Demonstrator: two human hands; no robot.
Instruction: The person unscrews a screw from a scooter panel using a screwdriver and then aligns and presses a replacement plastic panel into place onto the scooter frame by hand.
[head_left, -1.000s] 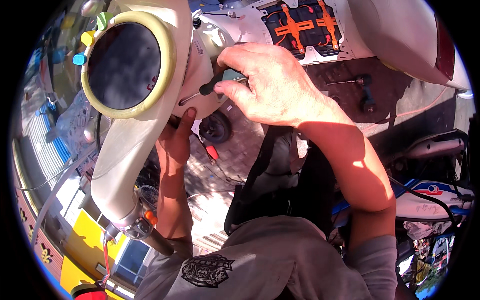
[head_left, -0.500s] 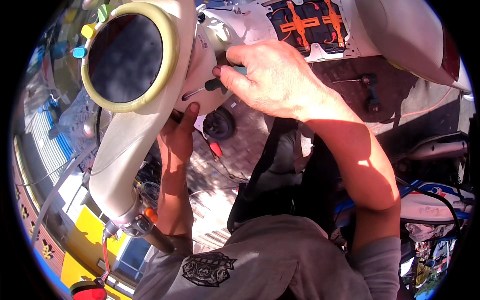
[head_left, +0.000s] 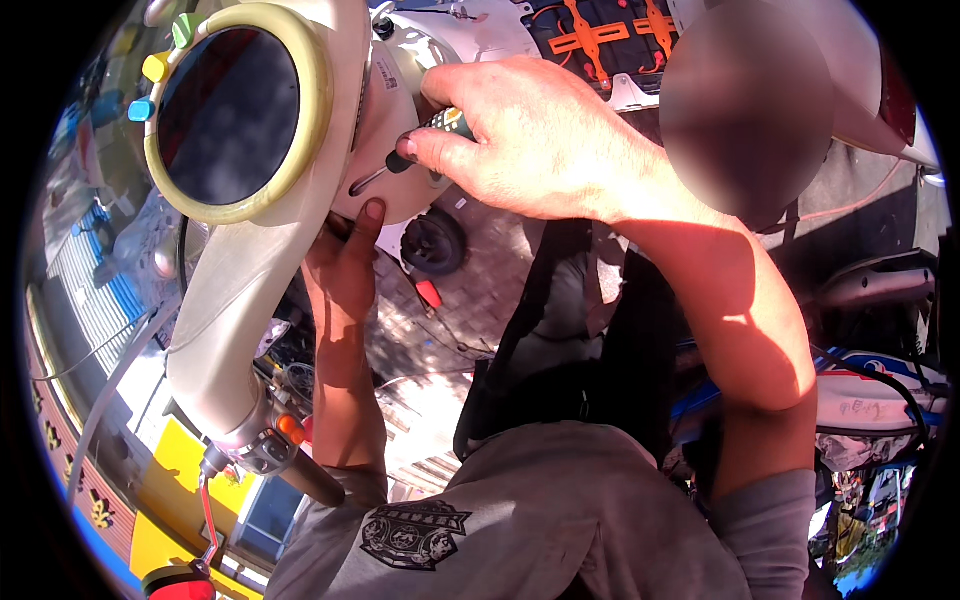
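Note:
My right hand [head_left: 520, 140] is closed round the handle of a screwdriver [head_left: 406, 148], green and yellow with a black collar. Its shaft slants down-left, and the tip meets the lower part of a cream scooter panel [head_left: 376, 130]. Just below the tip, my left hand [head_left: 342, 268] grips the panel's bottom edge with the thumb on the outside. The other left fingers are hidden behind it. A round dark display [head_left: 230, 115] in a yellowish rim sits left of the panel, on the cream handlebar cover [head_left: 235, 290].
Below the display are a switch block [head_left: 268, 452], a brown grip [head_left: 315, 480] and a red-backed mirror [head_left: 180, 582]. Orange straps [head_left: 590, 40] cross a black battery bay. A small wheel [head_left: 434, 241] and a red-handled tool [head_left: 428, 292] lie lower down. A blurred round shape [head_left: 745, 110] covers the upper right.
The scooter and both hands appear slightly further left and higher. The screwdriver handle has turned in my right fingers, showing yellow markings. A blurred shape now covers where a drill lay.

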